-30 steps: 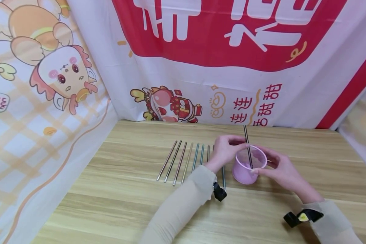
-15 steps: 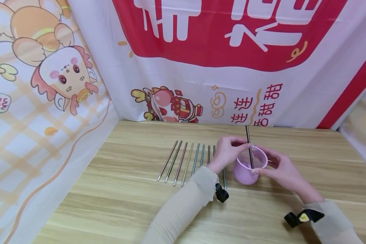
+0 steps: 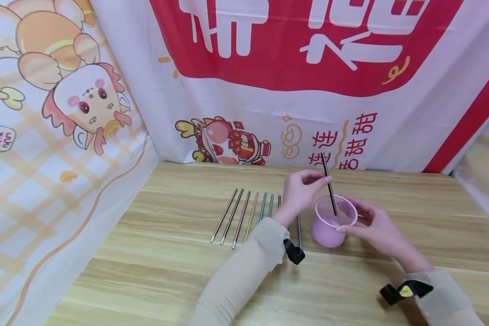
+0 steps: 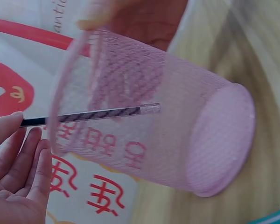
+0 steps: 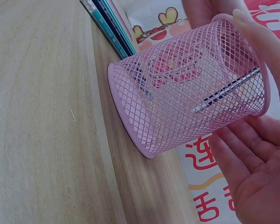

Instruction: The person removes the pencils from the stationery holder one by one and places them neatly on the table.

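My left hand [image 3: 299, 192] pinches a black pencil [image 3: 333, 202] between thumb and fingers, above the left side of a pink mesh pen cup [image 3: 326, 233]. The pencil leans with its top to the left. Its silvery lower end hangs inside the cup, well above the bottom, as the left wrist view shows through the mesh [image 4: 177, 135]. With my right hand [image 3: 376, 226] I hold the cup by its rim from the right, thumb at the near side and fingers round the far side. The cup stands upright on the table.
Several pencils [image 3: 240, 219] in different colours lie side by side on the wooden table [image 3: 146, 253], left of the cup. My left forearm [image 3: 240, 276] covers part of the row. A printed cloth [image 3: 236, 99] hangs along the back edge, another [image 3: 65, 181] along the left.
My left hand has risen slightly with the pencil, lifting its lower end inside the cup and tilting its top to the left. My right hand and the cup have hardly moved.
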Demonstrator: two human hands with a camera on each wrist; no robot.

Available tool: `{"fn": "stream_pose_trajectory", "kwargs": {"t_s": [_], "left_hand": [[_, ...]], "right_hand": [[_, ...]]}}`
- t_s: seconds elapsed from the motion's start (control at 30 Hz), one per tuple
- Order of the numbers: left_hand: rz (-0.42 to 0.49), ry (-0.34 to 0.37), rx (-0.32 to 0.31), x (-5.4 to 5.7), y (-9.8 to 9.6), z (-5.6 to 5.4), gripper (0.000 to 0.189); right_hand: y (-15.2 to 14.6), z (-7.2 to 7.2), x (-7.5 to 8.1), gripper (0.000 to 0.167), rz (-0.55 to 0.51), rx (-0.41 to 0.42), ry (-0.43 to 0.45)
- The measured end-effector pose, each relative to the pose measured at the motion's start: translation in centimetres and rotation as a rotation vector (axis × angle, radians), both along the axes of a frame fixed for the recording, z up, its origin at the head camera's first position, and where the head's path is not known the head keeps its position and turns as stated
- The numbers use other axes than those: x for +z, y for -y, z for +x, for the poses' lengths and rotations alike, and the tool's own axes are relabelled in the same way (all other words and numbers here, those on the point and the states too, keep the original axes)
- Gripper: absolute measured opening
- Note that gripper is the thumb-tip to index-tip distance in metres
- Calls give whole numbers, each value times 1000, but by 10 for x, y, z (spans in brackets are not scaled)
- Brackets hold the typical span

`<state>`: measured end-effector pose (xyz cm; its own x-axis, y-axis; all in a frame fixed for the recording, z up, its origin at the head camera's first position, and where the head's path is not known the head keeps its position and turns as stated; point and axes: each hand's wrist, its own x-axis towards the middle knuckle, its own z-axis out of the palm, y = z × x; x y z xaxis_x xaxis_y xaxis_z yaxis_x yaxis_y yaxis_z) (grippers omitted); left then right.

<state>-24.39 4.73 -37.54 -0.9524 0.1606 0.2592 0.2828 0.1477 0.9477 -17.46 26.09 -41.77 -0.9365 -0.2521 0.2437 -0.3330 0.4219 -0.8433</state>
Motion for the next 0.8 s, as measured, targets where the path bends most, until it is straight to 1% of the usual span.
{"fn": "stream_pose_trajectory", "kwargs": {"t_s": [0.17,0.2,0.4,0.67,0.8], "left_hand": [[120,-3,5,15,7,0,21],[136,-13,13,18,9,0,21],[192,-72,63,32,20,-1,23],[345,-88,77,39,36,-4,21],[381,-91,96,43,47,-4,20]], "right_hand": [[0,0,0,76,4,-7,8],[0,0,0,76,-1,-5,6],[0,-1,-1,75,-30,10,-14],[0,0,1,76,-2,-14,9],[2,2,2,76,-2,-17,21]]}}
